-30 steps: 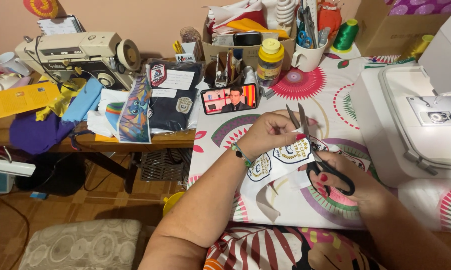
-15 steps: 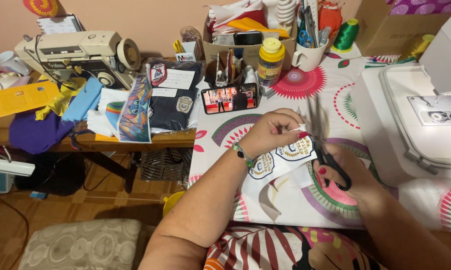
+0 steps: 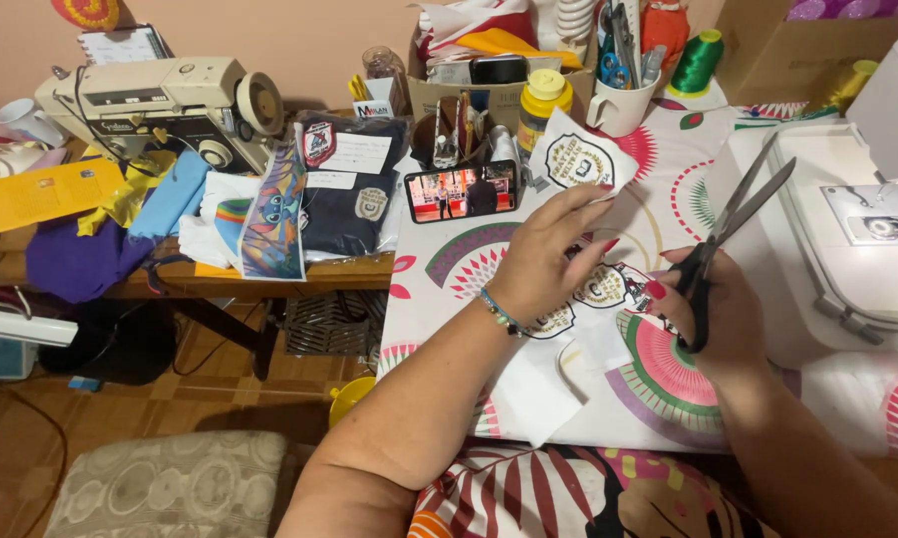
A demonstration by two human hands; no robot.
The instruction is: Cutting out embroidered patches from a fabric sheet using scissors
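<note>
Fingers [image 3: 596, 204] of my left hand [image 3: 553, 249] pinch a cut-out white patch [image 3: 575, 157] raised over the tabletop [image 3: 449, 269] — right hand [image 3: 718, 304] grips black scissors [image 3: 723, 234], blades slightly apart, pointing up.

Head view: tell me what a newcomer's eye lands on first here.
At centre, the left hand lifts a cut-out badge patch off a white sheet of printed patches, while the right hand holds black-handled scissors, blades open and pointing up. A phone showing video lies just behind, and an old beige sewing machine sits far left.
</note>
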